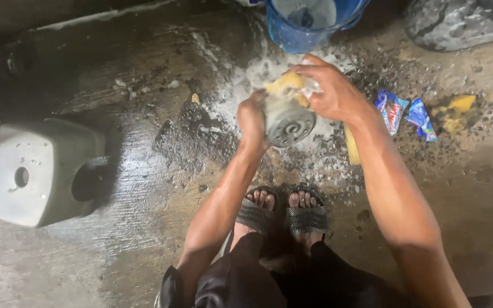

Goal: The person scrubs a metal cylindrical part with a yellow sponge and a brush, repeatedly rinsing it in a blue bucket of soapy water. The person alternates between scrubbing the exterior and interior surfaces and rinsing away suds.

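Observation:
My left hand [252,121] grips a small metal cup [288,122] whose round base, marked with a spiral, faces the camera. My right hand [332,91] presses a soapy yellow sponge [287,84] against the cup's upper side. Both hands are wet and held over a wet, foamy concrete floor [161,188]. My feet in dark sandals [283,214] stand just below the hands.
A blue bucket [292,31] stands at the top centre. A grey plastic stool [41,171] lies on its side at the left. Two blue sachets [403,114] and a yellow scrap [457,108] lie at the right. A grey sack [457,23] sits at the top right.

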